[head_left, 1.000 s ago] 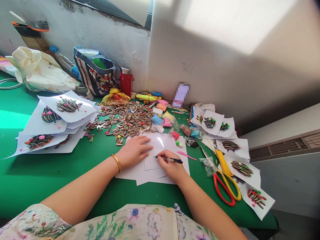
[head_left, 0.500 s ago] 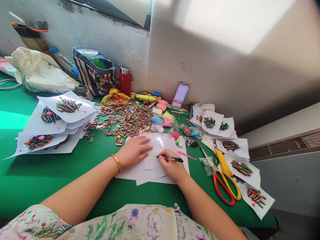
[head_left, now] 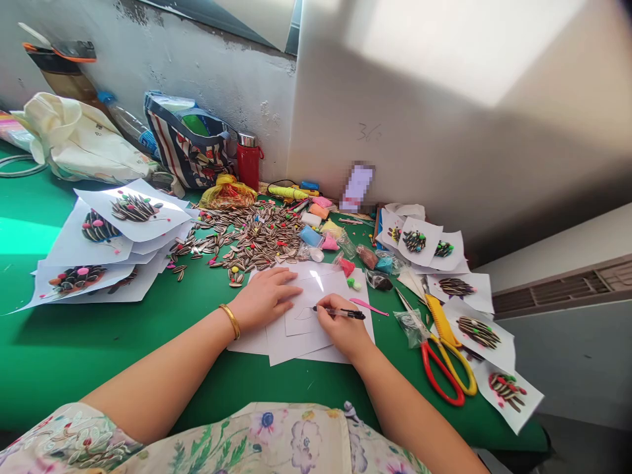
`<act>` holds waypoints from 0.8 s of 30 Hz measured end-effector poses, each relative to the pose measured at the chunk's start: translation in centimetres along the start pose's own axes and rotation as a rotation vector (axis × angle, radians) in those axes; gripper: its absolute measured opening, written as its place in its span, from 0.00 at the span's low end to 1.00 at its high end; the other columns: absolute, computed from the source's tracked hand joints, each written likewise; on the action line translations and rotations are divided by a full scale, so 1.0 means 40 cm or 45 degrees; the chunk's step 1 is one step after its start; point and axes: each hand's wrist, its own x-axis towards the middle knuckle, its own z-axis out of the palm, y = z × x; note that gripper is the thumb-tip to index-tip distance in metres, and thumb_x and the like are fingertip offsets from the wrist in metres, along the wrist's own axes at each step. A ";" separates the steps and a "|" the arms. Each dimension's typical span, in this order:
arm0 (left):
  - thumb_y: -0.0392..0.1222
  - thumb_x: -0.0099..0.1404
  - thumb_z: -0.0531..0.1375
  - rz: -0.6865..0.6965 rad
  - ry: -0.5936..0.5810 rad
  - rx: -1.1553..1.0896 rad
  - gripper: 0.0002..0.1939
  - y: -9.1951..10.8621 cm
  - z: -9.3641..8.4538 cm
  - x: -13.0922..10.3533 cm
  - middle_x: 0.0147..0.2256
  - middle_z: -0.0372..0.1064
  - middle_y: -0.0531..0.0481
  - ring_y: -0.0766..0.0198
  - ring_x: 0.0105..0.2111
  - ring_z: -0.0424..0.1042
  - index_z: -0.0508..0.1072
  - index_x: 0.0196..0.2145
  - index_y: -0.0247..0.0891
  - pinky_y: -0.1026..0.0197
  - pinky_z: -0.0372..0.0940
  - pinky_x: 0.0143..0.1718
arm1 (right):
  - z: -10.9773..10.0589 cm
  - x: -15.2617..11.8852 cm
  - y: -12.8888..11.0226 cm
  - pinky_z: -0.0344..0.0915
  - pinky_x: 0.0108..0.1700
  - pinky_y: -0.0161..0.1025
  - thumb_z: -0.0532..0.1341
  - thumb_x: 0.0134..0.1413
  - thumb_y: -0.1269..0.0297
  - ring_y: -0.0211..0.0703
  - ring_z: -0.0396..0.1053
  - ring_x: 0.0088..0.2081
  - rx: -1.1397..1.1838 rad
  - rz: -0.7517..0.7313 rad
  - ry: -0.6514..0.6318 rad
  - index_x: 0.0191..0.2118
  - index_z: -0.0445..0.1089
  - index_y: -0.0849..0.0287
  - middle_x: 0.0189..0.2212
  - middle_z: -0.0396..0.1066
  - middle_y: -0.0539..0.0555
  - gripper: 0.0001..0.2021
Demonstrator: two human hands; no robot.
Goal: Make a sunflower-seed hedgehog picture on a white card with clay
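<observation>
Pen stroke: we see the black pen [head_left: 351,315] a little farther right than a second ago, and the thin line [head_left: 302,320] behind it longer; we judge the outline is growing and not yet complete.
Right hand: we see its fingertips pinching the pen near the tip, the right hand [head_left: 343,329] resting on the paper.
Left hand: the left hand [head_left: 266,296] lies flat, fingers spread, on the papers.
Drawing sheet: we find the small white sheet [head_left: 323,284] atop larger sheets [head_left: 306,350], just back from the middle of the table's [head_left: 148,332] near edge.
Sheet's look: flat and mostly blank, with glare near its far edge; we cannot make out the line's full shape.
</observation>
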 end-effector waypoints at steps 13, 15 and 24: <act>0.45 0.67 0.59 0.002 0.022 -0.033 0.18 0.001 -0.001 0.001 0.61 0.64 0.50 0.48 0.62 0.59 0.75 0.53 0.52 0.43 0.54 0.62 | 0.002 -0.001 0.006 0.65 0.37 0.39 0.57 0.54 0.64 0.44 0.71 0.33 -0.006 -0.015 0.005 0.31 0.71 0.54 0.29 0.74 0.50 0.07; 0.45 0.67 0.59 -0.002 0.022 -0.033 0.17 0.001 -0.001 0.001 0.61 0.64 0.50 0.48 0.61 0.59 0.75 0.53 0.52 0.42 0.54 0.63 | 0.002 0.000 0.005 0.65 0.36 0.39 0.56 0.54 0.64 0.44 0.70 0.33 -0.012 -0.017 0.003 0.29 0.71 0.55 0.28 0.74 0.50 0.07; 0.45 0.66 0.59 -0.008 0.005 -0.024 0.18 0.003 -0.004 0.001 0.61 0.64 0.50 0.48 0.62 0.59 0.74 0.54 0.52 0.42 0.55 0.62 | 0.002 0.001 0.010 0.62 0.32 0.37 0.56 0.50 0.66 0.42 0.67 0.29 0.032 0.006 0.010 0.26 0.68 0.55 0.25 0.71 0.49 0.06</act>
